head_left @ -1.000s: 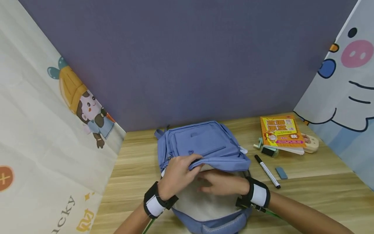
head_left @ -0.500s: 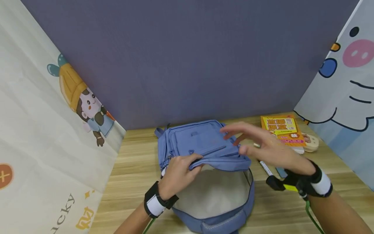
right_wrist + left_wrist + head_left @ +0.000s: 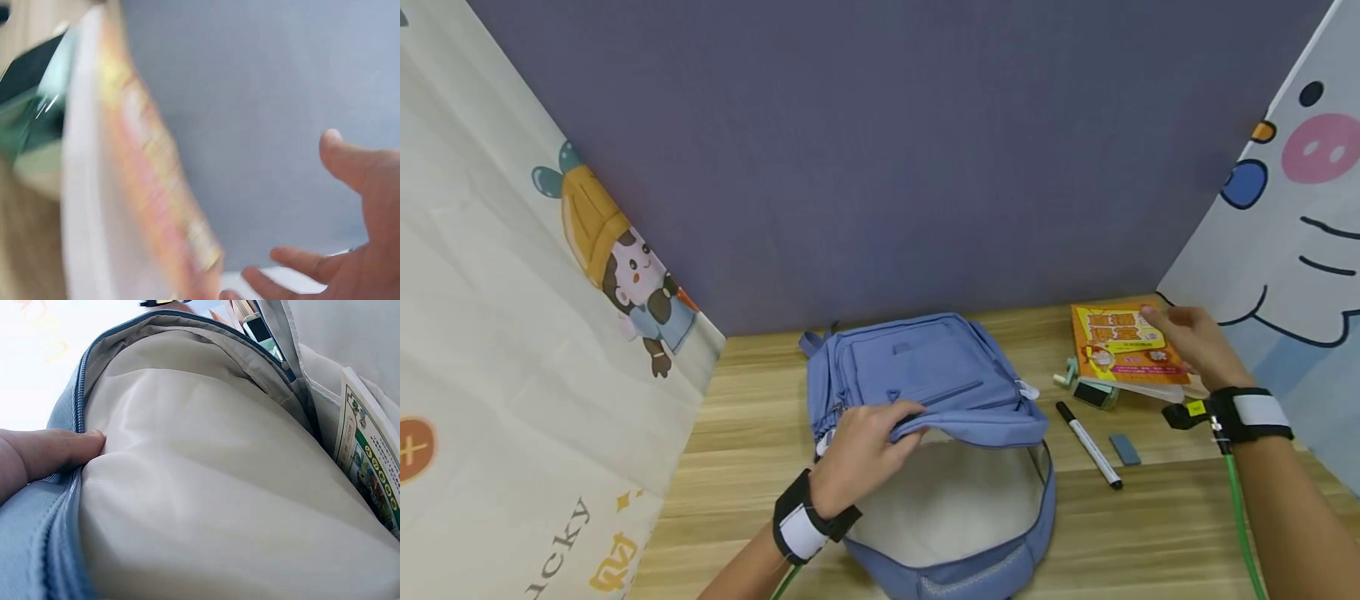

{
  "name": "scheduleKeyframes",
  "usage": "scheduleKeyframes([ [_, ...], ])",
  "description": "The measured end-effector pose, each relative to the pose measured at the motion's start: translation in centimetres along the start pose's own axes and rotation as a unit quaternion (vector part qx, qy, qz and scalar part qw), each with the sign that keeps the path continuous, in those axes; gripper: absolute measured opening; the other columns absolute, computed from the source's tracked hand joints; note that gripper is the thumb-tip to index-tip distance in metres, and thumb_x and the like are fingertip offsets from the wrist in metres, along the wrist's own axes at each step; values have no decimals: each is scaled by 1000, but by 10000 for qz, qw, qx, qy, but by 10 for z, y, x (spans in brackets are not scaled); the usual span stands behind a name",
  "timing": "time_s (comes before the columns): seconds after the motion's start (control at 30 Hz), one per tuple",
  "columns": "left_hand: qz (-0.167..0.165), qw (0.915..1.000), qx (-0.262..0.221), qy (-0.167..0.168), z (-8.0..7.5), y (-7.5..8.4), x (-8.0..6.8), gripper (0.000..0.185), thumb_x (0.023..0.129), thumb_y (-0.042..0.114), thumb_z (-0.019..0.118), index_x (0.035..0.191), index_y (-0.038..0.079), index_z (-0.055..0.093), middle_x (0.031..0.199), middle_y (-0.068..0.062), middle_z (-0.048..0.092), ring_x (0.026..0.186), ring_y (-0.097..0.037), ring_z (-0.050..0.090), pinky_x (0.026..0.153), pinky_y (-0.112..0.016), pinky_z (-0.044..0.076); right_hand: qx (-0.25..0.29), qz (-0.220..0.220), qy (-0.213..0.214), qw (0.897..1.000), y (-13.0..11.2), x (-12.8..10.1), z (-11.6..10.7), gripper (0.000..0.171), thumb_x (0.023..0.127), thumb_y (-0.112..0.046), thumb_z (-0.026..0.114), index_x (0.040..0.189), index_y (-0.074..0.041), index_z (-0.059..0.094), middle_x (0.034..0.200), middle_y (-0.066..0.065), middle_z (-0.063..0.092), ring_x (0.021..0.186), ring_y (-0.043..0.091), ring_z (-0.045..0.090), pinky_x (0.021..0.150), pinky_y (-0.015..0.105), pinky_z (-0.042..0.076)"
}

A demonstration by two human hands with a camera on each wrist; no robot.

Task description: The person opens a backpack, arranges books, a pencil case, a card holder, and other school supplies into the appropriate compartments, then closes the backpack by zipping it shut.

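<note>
A blue backpack lies on the wooden table, its main compartment open and showing white lining. My left hand grips the edge of the raised upper flap; in the left wrist view the thumb presses against the zipper edge beside the lining. A printed book stands inside against the right wall of the bag. My right hand is at the right edge of an orange and yellow book, with fingers spread. In the right wrist view the book is blurred and the hand holds nothing.
A black-capped white marker and a small grey-blue eraser lie right of the backpack. A green and black object sits at the orange book's near-left corner. Cartoon-printed panels and a purple wall enclose the table.
My right hand has come out of the backpack's opening and swung right to the orange book. The left hand keeps its grip on the flap.
</note>
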State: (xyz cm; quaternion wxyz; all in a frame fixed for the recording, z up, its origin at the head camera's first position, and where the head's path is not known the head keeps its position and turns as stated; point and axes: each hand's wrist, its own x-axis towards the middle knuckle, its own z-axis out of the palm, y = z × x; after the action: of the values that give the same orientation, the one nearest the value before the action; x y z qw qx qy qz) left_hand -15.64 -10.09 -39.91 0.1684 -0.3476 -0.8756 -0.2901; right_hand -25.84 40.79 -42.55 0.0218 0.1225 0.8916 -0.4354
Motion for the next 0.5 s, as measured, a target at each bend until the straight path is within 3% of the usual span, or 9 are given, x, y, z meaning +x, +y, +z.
scheduleKeyframes([
  [0.13,2,10000,-21,-29,0,-1,0,19,95,16,80,114,13,79,90,1,81,62,3,55,57,-14,41,-616,703,-366,9949,24,14,0,120,101,-77,36,157,22,-3,159,53,7,141,72,23,111,80,31],
  [0.2,-2,10000,-32,-25,1,-1,0,19,94,15,80,114,13,79,89,2,80,62,2,55,57,-14,41,-827,766,-434,9927,31,18,2,123,100,-77,38,155,26,-1,155,55,14,135,68,33,109,76,37],
  [0.27,-1,10000,-35,-11,1,-1,0,20,94,15,80,114,13,79,90,2,81,62,2,56,57,-14,42,-961,726,-452,9917,36,22,6,121,99,-76,42,154,28,9,142,54,31,120,61,45,98,68,47],
  [0.33,12,10000,-38,-3,1,-2,0,20,94,15,80,114,13,79,91,1,81,63,2,56,58,-14,42,-1103,679,-278,9912,39,25,10,113,98,-73,50,145,28,29,118,44,48,101,48,53,82,54,53],
  [0.4,21,10000,-43,-7,1,-2,0,20,94,16,80,114,13,79,91,1,81,63,2,56,58,-14,42,-1168,671,-180,9907,40,27,13,99,97,-69,59,127,24,43,96,27,54,84,36,55,69,41,49],
  [0.5,19,10000,-78,-30,2,-2,0,19,95,16,80,114,13,79,90,2,81,62,3,55,57,-13,41,-1295,736,-86,9888,41,30,18,86,95,-63,67,113,19,48,83,16,52,76,28,53,62,34,44],
])
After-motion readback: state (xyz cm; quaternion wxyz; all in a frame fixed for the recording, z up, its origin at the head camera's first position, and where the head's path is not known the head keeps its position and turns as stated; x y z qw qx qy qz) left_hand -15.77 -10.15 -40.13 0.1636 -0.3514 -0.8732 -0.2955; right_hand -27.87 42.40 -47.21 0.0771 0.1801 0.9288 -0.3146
